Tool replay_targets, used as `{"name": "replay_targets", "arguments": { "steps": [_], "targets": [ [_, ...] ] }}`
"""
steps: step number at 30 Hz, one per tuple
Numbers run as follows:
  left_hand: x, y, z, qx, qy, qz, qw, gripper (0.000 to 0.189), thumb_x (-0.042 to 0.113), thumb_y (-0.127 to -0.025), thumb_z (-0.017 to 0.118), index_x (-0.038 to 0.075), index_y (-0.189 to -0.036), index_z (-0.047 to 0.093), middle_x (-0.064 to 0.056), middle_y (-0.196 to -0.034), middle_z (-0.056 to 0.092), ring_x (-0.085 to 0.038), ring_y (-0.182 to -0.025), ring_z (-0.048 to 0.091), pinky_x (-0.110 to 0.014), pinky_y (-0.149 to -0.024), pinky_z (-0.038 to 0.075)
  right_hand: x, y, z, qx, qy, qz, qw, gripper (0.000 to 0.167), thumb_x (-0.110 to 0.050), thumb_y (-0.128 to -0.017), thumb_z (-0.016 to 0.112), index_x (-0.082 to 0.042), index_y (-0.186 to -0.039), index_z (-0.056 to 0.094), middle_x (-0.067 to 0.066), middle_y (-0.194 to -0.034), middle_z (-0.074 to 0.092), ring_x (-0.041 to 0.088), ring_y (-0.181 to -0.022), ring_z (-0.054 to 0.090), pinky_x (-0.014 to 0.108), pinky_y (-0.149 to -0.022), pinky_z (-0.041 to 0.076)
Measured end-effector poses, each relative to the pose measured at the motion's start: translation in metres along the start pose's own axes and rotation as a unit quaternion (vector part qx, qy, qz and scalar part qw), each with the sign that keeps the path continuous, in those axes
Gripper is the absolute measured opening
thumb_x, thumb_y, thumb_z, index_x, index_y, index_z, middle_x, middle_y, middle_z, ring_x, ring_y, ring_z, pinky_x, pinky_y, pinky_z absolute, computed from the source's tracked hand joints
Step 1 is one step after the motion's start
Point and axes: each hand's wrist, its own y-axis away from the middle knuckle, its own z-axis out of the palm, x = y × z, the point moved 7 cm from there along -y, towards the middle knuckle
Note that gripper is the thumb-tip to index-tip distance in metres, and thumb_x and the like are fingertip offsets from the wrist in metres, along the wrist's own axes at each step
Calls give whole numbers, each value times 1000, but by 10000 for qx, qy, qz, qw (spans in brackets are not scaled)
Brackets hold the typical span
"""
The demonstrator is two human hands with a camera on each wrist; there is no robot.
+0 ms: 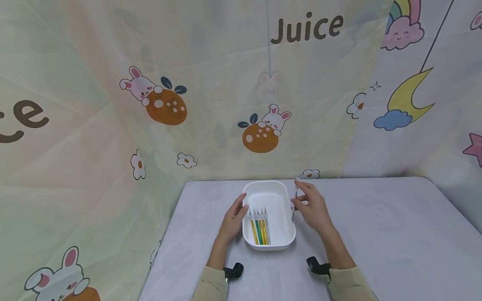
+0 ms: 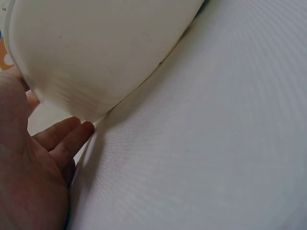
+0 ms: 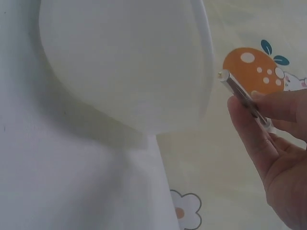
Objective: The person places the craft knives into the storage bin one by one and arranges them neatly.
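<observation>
A white rectangular tray (image 1: 278,200) sits near the back of the table. Several slim sticks (image 1: 260,228) with yellow, green and silver shafts and pale pointed tips lie side by side in its left half. My left hand (image 1: 231,221) grips the tray's left side, thumb at the rim; in the left wrist view its fingers lie along the outer wall. Beyond the right rim, my right hand (image 1: 312,209) pinches a slim clear-and-silver stick (image 3: 244,98) between thumb and fingers. It stands nearly upright in the head view, its lower end close to the rim.
A pale cloth (image 1: 395,234) covers the table, whose back edge meets a hanging printed curtain (image 1: 214,83). More curtain hangs along the left and right sides. Black wrist cameras (image 1: 318,266) are strapped over the beige sleeves (image 1: 350,284).
</observation>
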Motion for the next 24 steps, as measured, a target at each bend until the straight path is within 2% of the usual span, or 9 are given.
{"name": "replay_targets", "arguments": {
  "steps": [6, 14, 24],
  "targets": [
    [0, 0, 0, -4, -20, 28, 10000, 46, 35, -107, 57, 35, -153, 51, 6, -164, 43, -26, -155, 38, -51, -126, 32, -5, 1, 9, -119, 25, 23, 9999, 70, -3, -95, 74, -13, -158, 45, 16, -157, 44, 29, -108, 72, 24, -75, 64],
    [1, 0, 0, -63, -42, 3, 10000, 47, 38, -108, 56, 38, -154, 48, 5, -166, 41, -26, -155, 36, -50, -126, 32, -14, 3, 22, -298, -33, -147, 9994, 73, -1, -94, 74, -10, -159, 43, 20, -158, 42, 29, -109, 71, 25, -79, 64],
    [2, 0, 0, -34, -63, -46, 10000, 46, 36, -108, 56, 41, -153, 48, 6, -166, 41, -26, -155, 37, -50, -126, 33, -20, 6, 34, -368, 60, -121, 9992, 72, -2, -94, 75, -14, -158, 45, 16, -157, 44, 27, -109, 71, 28, -81, 65]
  ]
}}
